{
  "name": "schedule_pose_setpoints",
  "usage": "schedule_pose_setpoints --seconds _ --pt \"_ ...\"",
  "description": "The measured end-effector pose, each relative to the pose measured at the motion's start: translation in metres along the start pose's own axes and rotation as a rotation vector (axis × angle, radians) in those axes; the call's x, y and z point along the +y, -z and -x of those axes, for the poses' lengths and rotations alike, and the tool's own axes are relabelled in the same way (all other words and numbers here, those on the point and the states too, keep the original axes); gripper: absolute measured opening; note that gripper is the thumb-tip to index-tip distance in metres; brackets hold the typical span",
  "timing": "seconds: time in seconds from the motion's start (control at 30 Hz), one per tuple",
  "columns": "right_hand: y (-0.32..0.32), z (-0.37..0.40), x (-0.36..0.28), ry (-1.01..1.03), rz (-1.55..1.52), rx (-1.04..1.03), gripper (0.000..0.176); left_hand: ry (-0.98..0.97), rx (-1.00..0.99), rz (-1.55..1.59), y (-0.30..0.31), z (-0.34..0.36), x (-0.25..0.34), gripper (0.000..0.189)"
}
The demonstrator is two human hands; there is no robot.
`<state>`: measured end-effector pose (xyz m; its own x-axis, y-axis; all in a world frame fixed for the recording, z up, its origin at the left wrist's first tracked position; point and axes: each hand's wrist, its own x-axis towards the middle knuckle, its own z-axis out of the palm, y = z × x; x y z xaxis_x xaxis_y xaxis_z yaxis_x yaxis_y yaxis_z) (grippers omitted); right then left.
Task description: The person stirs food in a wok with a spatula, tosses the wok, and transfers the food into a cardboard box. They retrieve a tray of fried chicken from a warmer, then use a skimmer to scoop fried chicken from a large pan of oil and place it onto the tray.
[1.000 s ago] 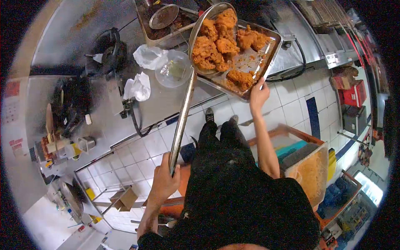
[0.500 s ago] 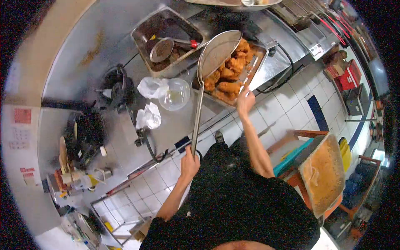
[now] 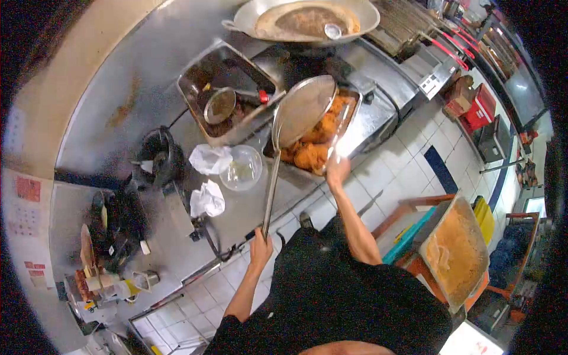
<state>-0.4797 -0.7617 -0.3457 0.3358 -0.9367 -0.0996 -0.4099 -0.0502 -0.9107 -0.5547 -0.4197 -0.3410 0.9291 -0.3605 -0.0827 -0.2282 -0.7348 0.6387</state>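
My left hand [image 3: 261, 249] is closed round the long handle of a mesh skimmer [image 3: 305, 112]. Its wide round head overlaps the left side of a metal tray [image 3: 355, 105] of fried chicken pieces [image 3: 313, 155]. At the tray's near right corner, my right hand [image 3: 338, 171] is closed on a long, slim shiny metal utensil [image 3: 344, 133], blurred by glare, which extends over the chicken. Left of the skimmer lie a clear plastic bowl [image 3: 241, 168] and white crumpled bags [image 3: 208, 200].
A deep metal pan [image 3: 192, 77] holding a small strainer [image 3: 220, 105] stands behind the bowl. Farther back is a large wok [image 3: 248, 23] of oil. A black burner [image 3: 157, 151] sits on the left. At my right stands a tray of orange-brown coating [image 3: 452, 254].
The view has shifted, bringing more of the wok into sight. The skimmer head still covers part of the chicken tray, and both hands keep their hold.
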Motion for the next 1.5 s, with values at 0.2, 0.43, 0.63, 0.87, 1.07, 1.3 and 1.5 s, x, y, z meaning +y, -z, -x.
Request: schedule_pose_setpoints --seconds 0.2,0.43,0.63,0.87,1.07,1.3,1.5 --pt "-0.025 -0.009 0.058 0.034 -0.074 0.025 0.048 0.009 -0.058 -0.024 0.005 -0.037 -0.009 0.025" --pt "-0.016 -0.014 0.034 -0.017 -0.05 -0.05 0.048 0.025 -0.104 0.036 0.008 -0.061 0.012 0.026" --pt "-0.004 -0.019 0.043 0.018 -0.31 -0.02 0.046 -0.057 -0.087 0.098 0.011 -0.039 -0.002 0.033" --pt "0.017 -0.013 0.02 -0.116 -0.314 -0.115 0.044 -0.017 -0.108 0.128 0.02 -0.04 0.017 0.029" --pt "0.014 -0.027 0.065 -0.004 -0.047 -0.134 0.044 0.006 -0.066 0.115 0.002 -0.042 0.03 0.029" --pt "0.021 -0.021 0.063 0.034 -0.169 -0.119 0.043 -0.015 0.011 0.074 0.0 -0.04 0.039 0.024" --pt "0.02 -0.039 0.072 0.074 -0.025 -0.136 0.047 0.024 -0.05 0.261 0.005 -0.026 0.045 0.022"
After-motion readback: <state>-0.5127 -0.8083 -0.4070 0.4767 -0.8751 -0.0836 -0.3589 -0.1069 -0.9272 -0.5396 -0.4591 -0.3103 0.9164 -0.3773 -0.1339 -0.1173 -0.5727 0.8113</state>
